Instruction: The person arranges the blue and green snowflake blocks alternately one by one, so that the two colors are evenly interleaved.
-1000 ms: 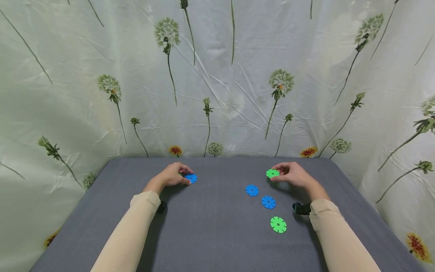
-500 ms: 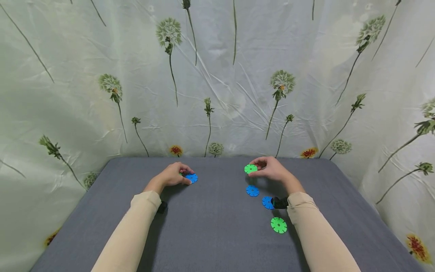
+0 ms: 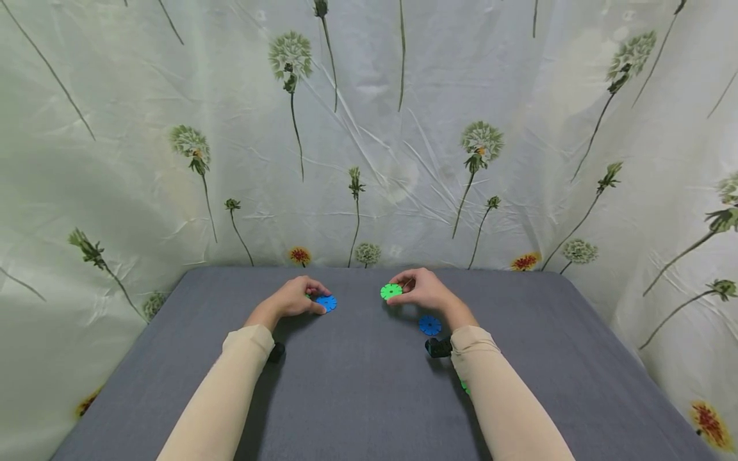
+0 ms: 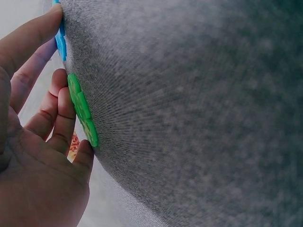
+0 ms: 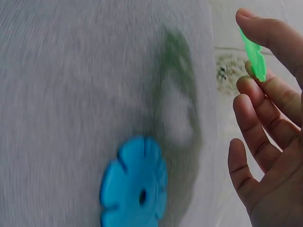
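At the back left of the table, my left hand (image 3: 290, 298) pinches a blue notched plastic disc (image 3: 330, 303) between thumb and forefinger. A green disc (image 4: 83, 111) lies beneath that hand's other fingers, as the left wrist view shows. My right hand (image 3: 428, 291) holds another green disc (image 3: 391, 292) by its edge, raised over the cloth near the back middle. Below the right hand, a blue disc (image 3: 429, 325) lies flat, also large in the right wrist view. Only a sliver of one more green disc (image 3: 464, 387) shows beside the right sleeve.
Dark grey cloth (image 3: 357, 384) covers the table. A pale curtain (image 3: 369, 211) printed with dandelions hangs right behind the back edge. Each wrist wears a small black camera, the right one (image 3: 438, 347) close to the blue disc.
My right hand has carried its green disc leftward, towards the left hand. The right forearm now covers one blue disc and most of a green one. My left hand has stayed put.
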